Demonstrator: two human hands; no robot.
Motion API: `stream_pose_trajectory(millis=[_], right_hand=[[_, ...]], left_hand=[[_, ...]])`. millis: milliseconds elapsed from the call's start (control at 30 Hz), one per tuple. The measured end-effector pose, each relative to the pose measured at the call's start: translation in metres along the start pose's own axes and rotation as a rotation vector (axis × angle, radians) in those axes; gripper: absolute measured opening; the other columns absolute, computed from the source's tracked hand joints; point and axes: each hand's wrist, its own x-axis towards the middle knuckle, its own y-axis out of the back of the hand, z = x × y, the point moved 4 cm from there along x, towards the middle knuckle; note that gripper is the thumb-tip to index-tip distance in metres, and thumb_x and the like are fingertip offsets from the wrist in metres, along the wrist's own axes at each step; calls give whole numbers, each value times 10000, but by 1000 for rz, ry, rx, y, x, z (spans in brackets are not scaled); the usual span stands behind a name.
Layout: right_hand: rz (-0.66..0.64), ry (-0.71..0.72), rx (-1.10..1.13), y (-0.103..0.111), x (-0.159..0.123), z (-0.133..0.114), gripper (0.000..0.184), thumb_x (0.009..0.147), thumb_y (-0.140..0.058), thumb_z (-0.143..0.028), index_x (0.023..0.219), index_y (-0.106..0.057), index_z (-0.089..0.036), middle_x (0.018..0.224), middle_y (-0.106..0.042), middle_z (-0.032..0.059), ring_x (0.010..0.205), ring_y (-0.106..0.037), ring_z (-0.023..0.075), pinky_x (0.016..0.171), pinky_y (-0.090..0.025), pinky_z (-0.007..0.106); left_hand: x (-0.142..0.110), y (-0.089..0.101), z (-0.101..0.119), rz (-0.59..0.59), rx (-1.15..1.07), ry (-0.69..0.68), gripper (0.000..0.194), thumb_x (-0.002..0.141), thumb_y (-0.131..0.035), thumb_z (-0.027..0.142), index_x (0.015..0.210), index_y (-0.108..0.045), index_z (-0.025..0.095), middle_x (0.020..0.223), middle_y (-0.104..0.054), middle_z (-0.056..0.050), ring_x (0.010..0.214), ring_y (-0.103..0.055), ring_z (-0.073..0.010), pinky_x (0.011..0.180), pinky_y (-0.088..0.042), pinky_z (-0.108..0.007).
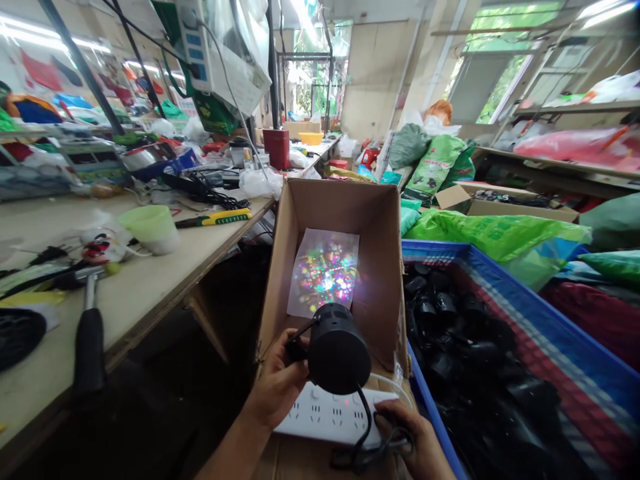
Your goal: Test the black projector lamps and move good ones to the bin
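My left hand point(281, 373) is closed around the bracket side of a small black projector lamp point(340, 353), whose round back faces me. The lamp is lit and throws coloured spots onto a white sheet of paper point(324, 270) inside an open cardboard box point(383, 267). From the lamp's underside a black power cord point(367, 413) runs down and loops towards my right hand point(413, 433). That hand is closed on the cord's end at the right side of a white power strip point(325, 413); its fingers partly hide the plug. A red light glows on the strip.
Right of the box stands a blue crate point(425, 387) full of black lamp housings point(470, 333). On the left workbench point(200, 267) lie a hammer point(90, 340), a pale green cup point(153, 227) and a yellow-green tool point(225, 217). Green bags point(495, 233) lie behind the crate.
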Motion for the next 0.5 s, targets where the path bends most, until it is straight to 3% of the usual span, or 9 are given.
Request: stream_pose_trajectory(millis=[267, 500], right_hand=[[62, 59, -114, -3, 2, -8, 150, 806, -581, -324, 827, -678, -211, 787, -690, 54, 724, -671, 195, 644, -543, 236], [43, 40, -129, -2, 3, -7, 216, 836, -526, -340, 802, -678, -190, 783, -676, 67, 724, -666, 199, 651, -537, 234]], left_hand=[[-4, -1, 6, -86, -1, -31, 322, 614, -801, 130, 869, -628, 221, 806, -592, 41, 717, -540, -71, 674, -445, -185], [-8, -4, 4, -109, 30, -21, 323, 643, -777, 115, 894, -604, 218, 839, -593, 25, 750, -523, -83, 674, -414, -186]])
